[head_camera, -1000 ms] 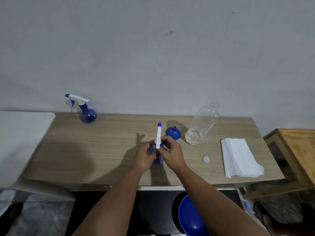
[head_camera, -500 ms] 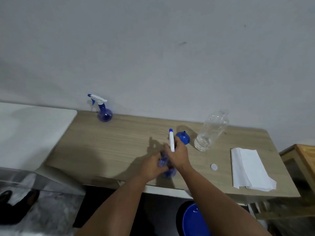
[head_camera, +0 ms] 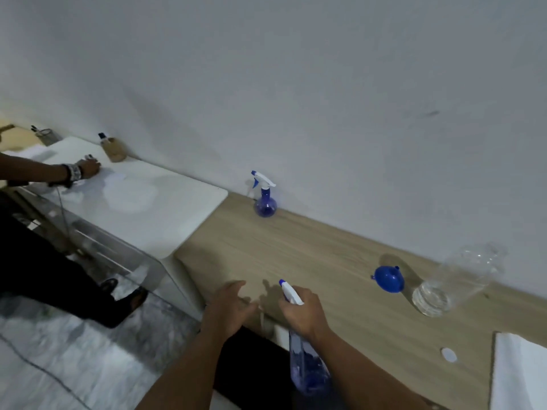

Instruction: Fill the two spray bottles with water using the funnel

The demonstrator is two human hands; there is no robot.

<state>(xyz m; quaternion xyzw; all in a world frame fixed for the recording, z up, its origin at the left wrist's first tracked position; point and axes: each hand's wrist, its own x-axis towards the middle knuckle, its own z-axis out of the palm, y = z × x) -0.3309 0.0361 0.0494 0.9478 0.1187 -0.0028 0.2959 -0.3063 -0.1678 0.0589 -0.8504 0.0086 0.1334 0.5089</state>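
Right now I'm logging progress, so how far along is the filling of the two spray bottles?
Done, as far as shows: the water bottle is uncapped, its cap on the wooden table. In hand: the right hand grips the near spray bottle by its sprayer; the left hand is free. Left: the funnel lies unused, and the far spray bottle stands against the wall with its sprayer on.

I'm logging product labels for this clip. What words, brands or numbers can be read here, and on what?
None can be read. The two spray bottles, the blue funnel, the clear water bottle and the white cap show no legible print, and the frame is motion-blurred.
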